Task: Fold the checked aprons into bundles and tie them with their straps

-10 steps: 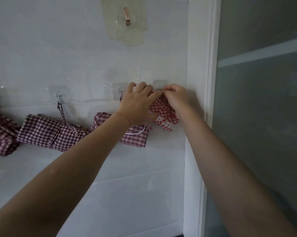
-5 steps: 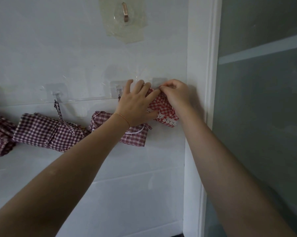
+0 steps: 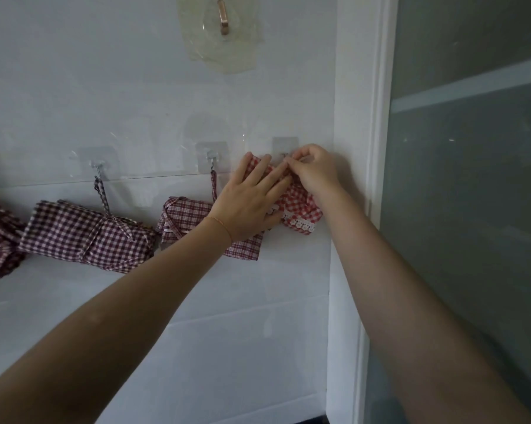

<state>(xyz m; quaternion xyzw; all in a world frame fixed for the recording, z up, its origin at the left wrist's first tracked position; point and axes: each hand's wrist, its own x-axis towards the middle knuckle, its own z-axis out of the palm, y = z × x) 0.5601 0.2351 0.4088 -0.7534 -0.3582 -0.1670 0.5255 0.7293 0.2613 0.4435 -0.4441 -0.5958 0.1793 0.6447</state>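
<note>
Pressing flat with straight fingers, the left hand (image 3: pixel 248 199) holds a small red-and-white checked apron bundle with white lace trim (image 3: pixel 300 209) against the white wall (image 3: pixel 105 87), just beneath the rightmost clear adhesive hook (image 3: pixel 285 147). The right hand (image 3: pixel 314 171) has its fingers curled, pinching the bundle's upper edge at that hook. To the left, a dark maroon checked bundle (image 3: pixel 184 220) hangs by its strap from the middle adhesive hook (image 3: pixel 212 156), partly covered by the left wrist. Farther left, a larger maroon checked bundle (image 3: pixel 86 237) hangs from another hook (image 3: pixel 96 162). A frosted glass door (image 3: pixel 472 209) stands at right.
</note>
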